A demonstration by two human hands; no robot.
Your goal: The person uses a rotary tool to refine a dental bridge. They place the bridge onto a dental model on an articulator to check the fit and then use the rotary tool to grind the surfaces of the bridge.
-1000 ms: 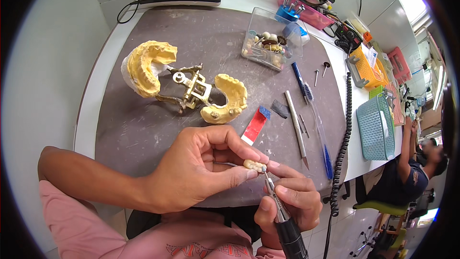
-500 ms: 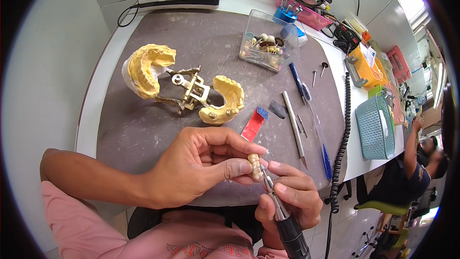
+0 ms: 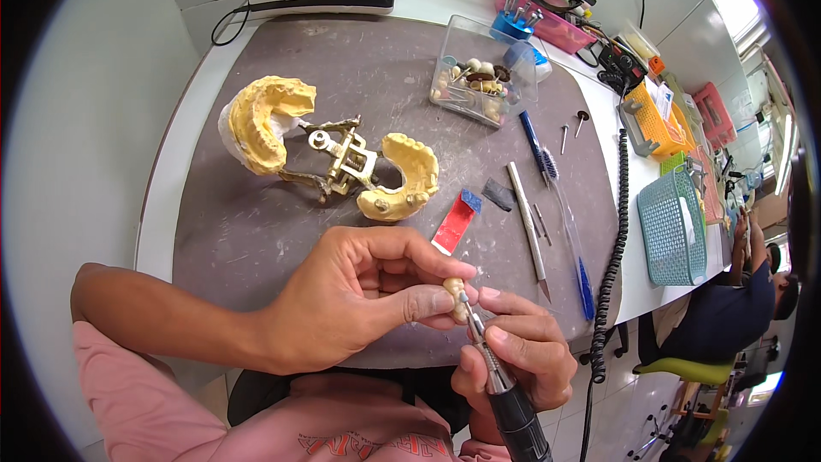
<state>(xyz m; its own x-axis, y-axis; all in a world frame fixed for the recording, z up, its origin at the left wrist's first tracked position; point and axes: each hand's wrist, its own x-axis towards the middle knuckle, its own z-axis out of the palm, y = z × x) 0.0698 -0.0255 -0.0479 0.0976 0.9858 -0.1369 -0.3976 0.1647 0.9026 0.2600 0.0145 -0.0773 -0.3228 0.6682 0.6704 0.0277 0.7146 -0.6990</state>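
My left hand (image 3: 376,291) pinches a small cream dental bridge (image 3: 459,311) between thumb and fingers, above the near edge of the work mat. In my right hand (image 3: 522,346) is a dental handpiece (image 3: 513,415) with a silver nose and black body, held like a pen. Its small grey-blue burr tip meets the bridge, or lies right over it. Beyond my hands lies an open brass articulator (image 3: 349,161), with a large yellow plaster jaw model (image 3: 267,120) at its left and a smaller one (image 3: 402,180) at its right.
A red strip (image 3: 456,224), a dark abrasive piece (image 3: 499,194), a knife (image 3: 530,231) and a blue-handled brush (image 3: 564,214) lie right of the models. Behind stands a clear box (image 3: 479,77) of burrs. A coiled black cord (image 3: 617,231) runs by a teal basket (image 3: 671,227). A co-worker (image 3: 727,325) sits far right.
The handpiece tip has moved slightly up and left over the bridge, which looks a little turned. The co-worker at the far right has shifted position.
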